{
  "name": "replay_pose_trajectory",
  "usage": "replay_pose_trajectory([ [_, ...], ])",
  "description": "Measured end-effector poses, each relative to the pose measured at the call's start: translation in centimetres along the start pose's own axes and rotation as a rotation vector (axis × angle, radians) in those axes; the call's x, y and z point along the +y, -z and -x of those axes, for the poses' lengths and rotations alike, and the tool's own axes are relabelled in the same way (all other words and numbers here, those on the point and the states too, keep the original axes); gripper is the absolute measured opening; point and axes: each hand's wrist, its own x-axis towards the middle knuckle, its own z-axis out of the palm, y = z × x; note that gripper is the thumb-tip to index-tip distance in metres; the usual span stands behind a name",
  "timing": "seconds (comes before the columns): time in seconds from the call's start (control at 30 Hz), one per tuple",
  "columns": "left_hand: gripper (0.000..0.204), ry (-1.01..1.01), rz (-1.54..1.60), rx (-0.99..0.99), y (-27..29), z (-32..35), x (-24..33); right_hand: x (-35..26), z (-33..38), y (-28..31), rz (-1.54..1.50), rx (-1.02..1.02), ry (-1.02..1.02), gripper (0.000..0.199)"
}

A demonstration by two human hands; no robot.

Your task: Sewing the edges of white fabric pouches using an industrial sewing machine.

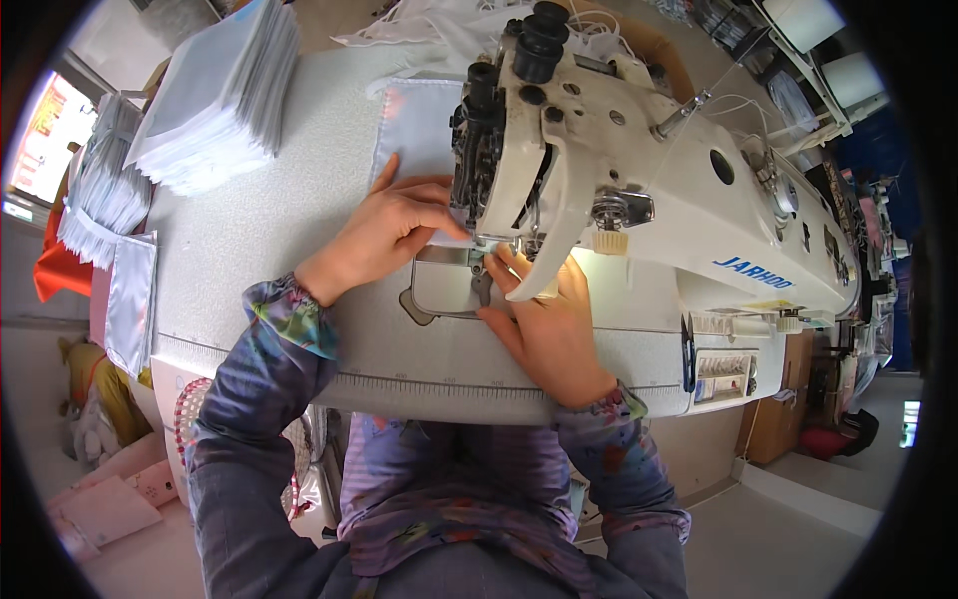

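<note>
A pale grey-white cloth piece (417, 122) lies flat on the sewing bed, running under the head of a white sewing machine (639, 150). My left hand (391, 228) rests palm down on the cloth's near part, its fingers spread and its index finger reaching close to the needle area. On the other side of the presser foot (479, 258), my right hand (554, 317) has its thumb and index finger apart, both near the metal plate (442, 288). The machine's curved white arm covers part of the right fingers. The cloth's edge under the foot is hidden.
A tall stack of pale cloth pieces (215, 95) stands at the back left. A tied bundle (100, 190) is beside it, with one piece (132, 304) hanging over the table edge. Black snips (689, 351) and a small parts box (725, 375) lie at the right.
</note>
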Motion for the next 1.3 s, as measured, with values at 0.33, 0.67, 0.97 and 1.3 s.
replay_pose_trajectory([
  [0.33,0.032,0.069,-0.548,-0.022,-0.6,3.3,7.3,1.5,-0.8,-0.5,0.132,-0.008,-0.049,0.044],
  [0.67,0.045,0.046,-0.330,0.101,-2.8,4.3,8.3,1.7,-0.9,-0.9,0.104,0.028,-0.045,0.035],
  [0.97,0.045,0.029,-0.334,0.121,-2.3,3.5,8.1,1.6,-0.9,-0.2,0.080,0.023,-0.031,0.036],
  [1.3,0.027,-0.018,-0.034,0.042,-1.1,5.8,8.0,0.9,0.1,0.3,-0.139,0.024,0.098,0.044],
])
